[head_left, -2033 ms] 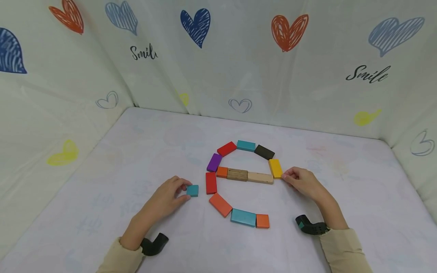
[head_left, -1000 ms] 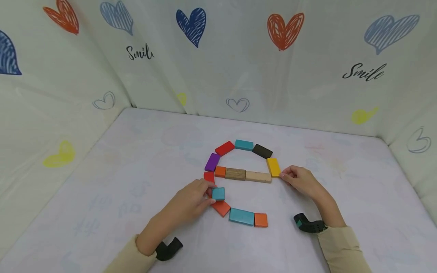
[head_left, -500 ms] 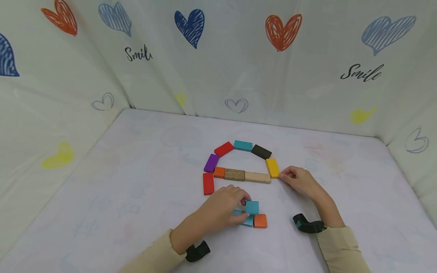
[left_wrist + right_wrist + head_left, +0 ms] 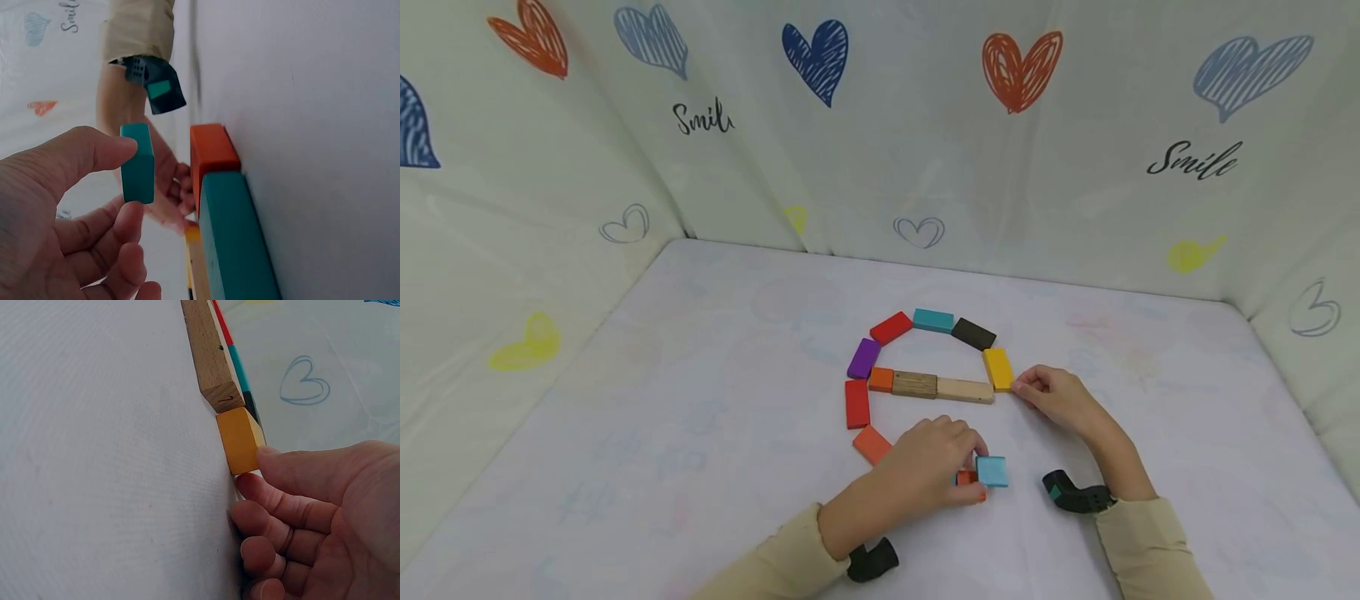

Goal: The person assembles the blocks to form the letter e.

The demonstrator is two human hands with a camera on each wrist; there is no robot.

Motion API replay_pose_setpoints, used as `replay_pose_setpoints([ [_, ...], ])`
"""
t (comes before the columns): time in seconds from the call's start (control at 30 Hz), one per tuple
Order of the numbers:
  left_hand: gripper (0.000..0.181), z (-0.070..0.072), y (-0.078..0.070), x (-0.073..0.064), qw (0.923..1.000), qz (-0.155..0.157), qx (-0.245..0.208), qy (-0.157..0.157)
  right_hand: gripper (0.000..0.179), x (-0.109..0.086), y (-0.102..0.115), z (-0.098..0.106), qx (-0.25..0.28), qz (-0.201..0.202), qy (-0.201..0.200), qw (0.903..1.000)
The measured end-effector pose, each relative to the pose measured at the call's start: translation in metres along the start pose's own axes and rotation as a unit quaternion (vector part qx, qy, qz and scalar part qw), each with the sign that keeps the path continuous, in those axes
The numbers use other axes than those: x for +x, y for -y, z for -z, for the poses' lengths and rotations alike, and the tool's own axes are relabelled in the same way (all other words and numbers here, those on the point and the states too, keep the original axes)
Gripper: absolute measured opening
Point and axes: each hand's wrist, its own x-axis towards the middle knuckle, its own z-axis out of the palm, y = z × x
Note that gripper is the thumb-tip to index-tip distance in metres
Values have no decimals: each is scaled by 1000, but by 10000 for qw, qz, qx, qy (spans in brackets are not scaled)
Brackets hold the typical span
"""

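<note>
Between thumb and fingertips, my left hand (image 4: 917, 467) pinches a small teal block (image 4: 992, 472). In the left wrist view that teal block (image 4: 137, 165) is raised off the table, beside a small orange block (image 4: 212, 147) and a longer teal block (image 4: 231, 231) lying end to end. My right hand (image 4: 1060, 402) holds the near end of a yellow block (image 4: 997, 369). The right wrist view shows the thumb on one edge of the yellow block (image 4: 239, 440) and the index fingertip at its lower corner. My left hand hides most of the lower blocks from the head view.
Other blocks form a curve like a letter e: black (image 4: 974, 333), teal (image 4: 933, 320), red (image 4: 891, 327), purple (image 4: 864, 358), red (image 4: 857, 404), orange (image 4: 872, 445). Wooden blocks (image 4: 965, 390) make its crossbar. A printed curtain (image 4: 880, 150) hangs behind the table (image 4: 737, 333).
My left hand has carried the small teal block rightward, from left of the curve across its lower blocks to the small orange block at the end. The right hand has stayed at the yellow block.
</note>
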Motion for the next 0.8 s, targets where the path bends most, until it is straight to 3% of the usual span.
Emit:
replay_pose_setpoints([
  [0.23, 31, -10, -9, 8, 9992, -133, 365, 53, 27, 0, 0, 0, -19, 35, -24, 10000],
  [0.8, 30, -21, -16, 14, 9973, 259, 532, 430, 28, -1, 1, 0, -41, -30, -42, 10000],
])
